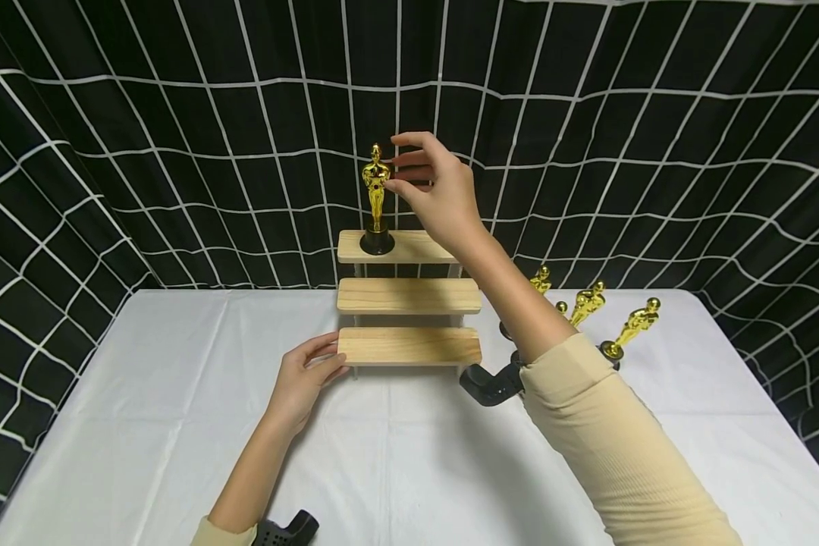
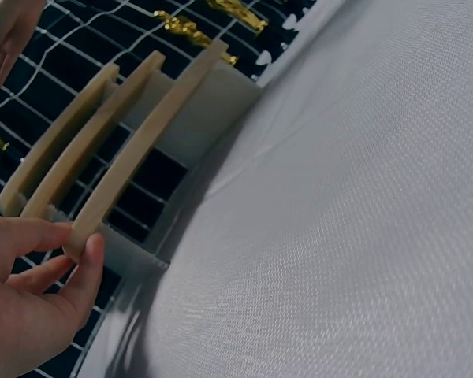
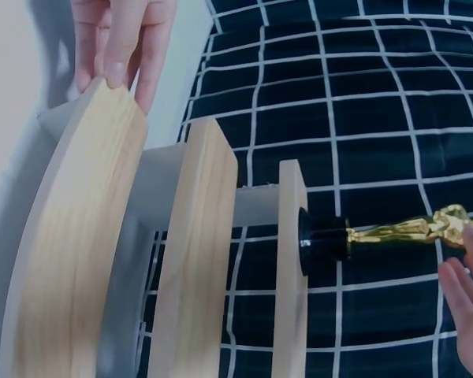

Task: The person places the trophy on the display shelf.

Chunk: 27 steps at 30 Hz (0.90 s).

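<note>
A three-step wooden display stand [image 1: 409, 345] has pale wood boards and whitish side supports. My left hand [image 1: 305, 379] pinches the left end of its lowest board, thumb on one face and fingers on the other, as the left wrist view [image 2: 83, 236] also shows. On the left part of the top board stands a gold trophy statuette [image 1: 377, 189], upright on a round black base [image 3: 322, 242]. Just right of its upper body is my right hand [image 1: 444, 186], fingers spread and gently bent, thumb tip right at the figure's torso.
More gold statuettes [image 1: 631, 326] on black bases are on the white-covered table [image 1: 177, 425] at right, partly hidden behind my right forearm. A black curtain with a white grid [image 1: 246, 152] closes off the back and sides. Black wrist devices [image 1: 494, 384] stick out from both sleeves.
</note>
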### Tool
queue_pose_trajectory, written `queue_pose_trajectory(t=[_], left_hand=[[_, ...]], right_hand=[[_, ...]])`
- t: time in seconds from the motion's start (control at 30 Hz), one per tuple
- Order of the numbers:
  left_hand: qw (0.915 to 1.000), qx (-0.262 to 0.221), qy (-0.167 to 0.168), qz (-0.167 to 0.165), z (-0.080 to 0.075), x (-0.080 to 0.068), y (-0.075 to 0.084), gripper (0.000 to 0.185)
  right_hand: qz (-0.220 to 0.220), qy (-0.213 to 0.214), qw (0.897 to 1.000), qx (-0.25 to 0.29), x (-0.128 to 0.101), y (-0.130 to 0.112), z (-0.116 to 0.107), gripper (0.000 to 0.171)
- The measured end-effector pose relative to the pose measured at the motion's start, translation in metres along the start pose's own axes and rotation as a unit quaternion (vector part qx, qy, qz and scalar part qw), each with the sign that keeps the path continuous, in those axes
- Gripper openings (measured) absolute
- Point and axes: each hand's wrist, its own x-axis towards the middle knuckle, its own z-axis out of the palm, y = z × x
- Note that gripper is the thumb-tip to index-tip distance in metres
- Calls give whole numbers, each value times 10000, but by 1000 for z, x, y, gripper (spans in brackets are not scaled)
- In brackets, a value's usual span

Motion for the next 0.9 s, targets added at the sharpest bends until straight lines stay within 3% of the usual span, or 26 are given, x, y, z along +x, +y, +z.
queue_pose_trajectory(t=[0.9], left_hand=[[10000, -9, -72, 28, 0, -1, 0, 47]], right_hand=[[-280, 289, 9991, 100, -52, 0, -17, 40]])
